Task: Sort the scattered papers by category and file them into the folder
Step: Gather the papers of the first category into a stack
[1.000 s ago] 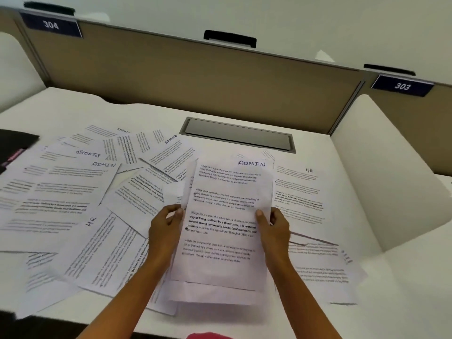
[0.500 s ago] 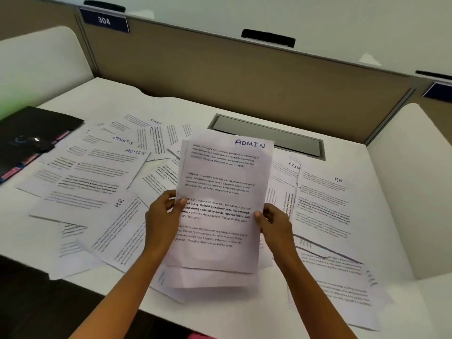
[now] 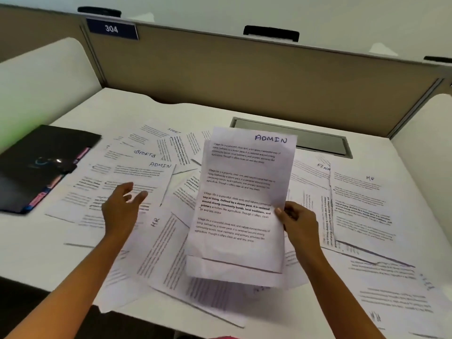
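A stack headed ADMIN is held tilted above the desk. It is pinched at its right edge by the right hand (thumb on the front, fingers behind). A lower sheet's bottom edge is seen jutting below the top one.

The left hand is held wide, fingers spread, with nothing gripped, over a flat sheet also marked ADMIN; whether it is touched cannot be told.

The folder, black, is found at the desk's left edge, its right side just beside the papers. These are strewn across the middle and right, and a few overhang the near edge.

A bare strip is left between them and the partition, broken by a grey hatch behind the stack. Both sides are closed by white panels.
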The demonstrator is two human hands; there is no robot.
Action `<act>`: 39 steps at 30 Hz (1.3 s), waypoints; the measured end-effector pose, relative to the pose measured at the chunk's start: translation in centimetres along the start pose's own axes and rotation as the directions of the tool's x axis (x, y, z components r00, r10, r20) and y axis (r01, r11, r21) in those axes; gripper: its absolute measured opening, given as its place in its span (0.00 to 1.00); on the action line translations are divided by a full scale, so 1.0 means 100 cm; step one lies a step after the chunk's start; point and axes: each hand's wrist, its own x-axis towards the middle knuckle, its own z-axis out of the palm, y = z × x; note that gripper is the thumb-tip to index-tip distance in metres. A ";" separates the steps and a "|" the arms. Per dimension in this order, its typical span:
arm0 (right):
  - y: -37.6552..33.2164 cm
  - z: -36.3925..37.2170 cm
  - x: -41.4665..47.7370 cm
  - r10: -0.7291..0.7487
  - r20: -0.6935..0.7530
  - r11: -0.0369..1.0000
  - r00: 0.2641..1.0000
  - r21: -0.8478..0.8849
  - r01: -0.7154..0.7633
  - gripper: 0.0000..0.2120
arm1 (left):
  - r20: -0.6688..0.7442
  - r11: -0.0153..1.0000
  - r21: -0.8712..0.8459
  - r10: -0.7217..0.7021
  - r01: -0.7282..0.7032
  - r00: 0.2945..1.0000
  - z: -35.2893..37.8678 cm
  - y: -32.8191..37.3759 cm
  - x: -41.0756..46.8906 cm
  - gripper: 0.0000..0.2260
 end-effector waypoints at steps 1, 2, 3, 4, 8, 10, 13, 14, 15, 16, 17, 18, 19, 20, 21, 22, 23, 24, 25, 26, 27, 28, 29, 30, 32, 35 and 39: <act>-0.004 0.010 -0.001 0.005 -0.013 1.000 1.000 -0.007 -0.005 0.08 | -0.009 0.999 0.049 -0.014 0.014 1.000 -0.005 -0.010 0.018 0.19; -0.007 0.021 -0.003 0.008 -0.024 1.000 1.000 -0.010 -0.009 0.08 | -0.035 0.994 0.103 -0.029 0.033 0.999 -0.010 -0.023 0.035 0.17; -0.011 0.031 -0.004 0.012 -0.035 1.000 0.999 -0.008 -0.012 0.08 | -0.067 0.986 0.154 -0.048 0.057 0.997 -0.014 -0.034 0.051 0.14; -0.014 0.042 -0.006 0.013 -0.046 1.000 0.999 -0.003 -0.013 0.08 | -0.095 0.977 0.196 -0.069 0.087 0.993 -0.017 -0.043 0.065 0.13; -0.024 0.076 -0.010 0.003 -0.052 0.999 0.999 -0.042 -0.006 0.08 | -0.064 0.831 0.482 -0.281 0.277 0.957 -0.025 -0.060 0.099 0.30; -0.025 0.087 -0.011 0.007 -0.063 0.997 0.998 -0.075 -0.011 0.08 | -0.028 0.770 0.557 -0.357 0.311 0.934 -0.027 -0.062 0.103 0.39; -0.028 0.099 -0.011 0.011 -0.097 0.995 0.995 -0.095 -0.021 0.08 | -0.025 0.762 0.575 -0.348 0.298 0.937 -0.027 -0.064 0.107 0.41; -0.030 0.102 -0.010 0.016 -0.105 0.995 0.994 -0.092 -0.026 0.09 | -0.014 0.771 0.566 -0.346 0.293 0.938 -0.027 -0.065 0.109 0.41; -0.031 0.105 -0.010 0.023 -0.111 0.995 0.994 -0.089 -0.034 0.09 | 0.009 0.783 0.556 -0.341 0.279 0.940 -0.028 -0.066 0.111 0.41; -0.032 0.107 -0.011 0.036 -0.115 0.995 0.993 -0.085 -0.046 0.10 | 0.033 0.795 0.546 -0.337 0.266 0.941 -0.029 -0.068 0.112 0.40; -0.032 0.110 -0.013 0.049 -0.117 0.995 0.992 -0.084 -0.059 0.10 | 0.050 0.806 0.535 -0.328 0.252 0.943 -0.031 -0.069 0.114 0.37; -0.031 0.113 -0.015 0.058 -0.123 0.994 0.991 -0.086 -0.069 0.10 | 0.056 0.817 0.525 -0.312 0.237 0.949 -0.035 -0.070 0.114 0.34; -0.030 0.115 -0.017 0.064 -0.130 0.993 0.990 -0.092 -0.076 0.10 | 0.056 0.830 0.516 -0.280 0.212 0.958 -0.039 -0.070 0.115 0.29; -0.029 0.117 -0.019 0.065 -0.138 0.992 0.988 -0.098 -0.079 0.10 | 0.056 0.847 0.502 -0.235 0.176 0.970 -0.043 -0.070 0.115 0.24; -0.030 0.118 -0.020 0.065 -0.146 0.991 0.987 -0.104 -0.081 0.10 | 0.052 0.872 0.470 -0.184 0.138 0.982 -0.047 -0.070 0.116 0.20; -0.030 0.119 -0.021 0.066 -0.156 0.991 0.986 -0.108 -0.084 0.10 | 0.038 0.903 0.417 -0.130 0.103 0.991 -0.051 -0.069 0.117 0.16; -0.031 0.119 -0.021 0.067 -0.167 0.990 0.984 -0.110 -0.086 0.10 | 0.020 0.934 0.348 -0.089 0.077 0.996 -0.055 -0.068 0.118 0.14; -0.032 0.120 -0.020 0.067 -0.178 0.990 0.982 -0.113 -0.088 0.10 | 0.007 0.959 0.276 -0.071 0.066 0.997 -0.060 -0.064 0.118 0.13; -0.032 0.120 -0.020 0.068 -0.191 0.989 0.979 -0.114 -0.091 0.10 | -0.002 0.976 0.208 -0.067 0.066 0.998 -0.065 -0.060 0.118 0.13; -0.033 0.120 -0.020 0.069 -0.204 0.989 0.976 -0.115 -0.094 0.11 | -0.005 0.986 0.146 -0.084 0.083 0.996 -0.069 -0.056 0.117 0.14; -0.032 0.121 -0.020 0.070 -0.218 0.989 0.973 -0.116 -0.097 0.11 | -0.004 0.990 0.082 -0.118 0.118 0.993 -0.073 -0.053 0.118 0.15; -0.032 0.121 -0.020 0.068 -0.232 0.988 0.970 -0.118 -0.097 0.11 | 0.001 0.984 0.010 -0.177 0.177 0.984 -0.078 -0.049 0.119 0.18; -0.031 0.121 -0.021 0.064 -0.246 0.988 0.967 -0.121 -0.096 0.11 | 0.005 0.971 -0.065 -0.232 0.232 0.973 -0.081 -0.049 0.121 0.21; -0.032 0.121 -0.021 0.059 -0.258 0.988 0.964 -0.126 -0.094 0.11 | 0.032 0.946 -0.140 -0.290 0.292 0.957 -0.085 -0.049 0.124 0.24; -0.034 0.121 -0.022 0.048 -0.281 0.985 0.958 -0.144 -0.091 0.11 | 0.101 0.901 -0.268 -0.325 0.340 0.940 -0.091 -0.048 0.128 0.28; -0.039 0.122 -0.023 0.027 -0.312 0.979 0.950 -0.186 -0.089 0.11 | 0.193 0.847 -0.399 -0.297 0.352 0.935 -0.099 -0.041 0.131 0.20; -0.047 0.125 -0.025 -0.013 -0.346 0.980 0.938 -0.189 -0.056 0.12 | 0.253 0.858 -0.429 -0.184 0.281 0.950 -0.104 -0.018 0.125 0.10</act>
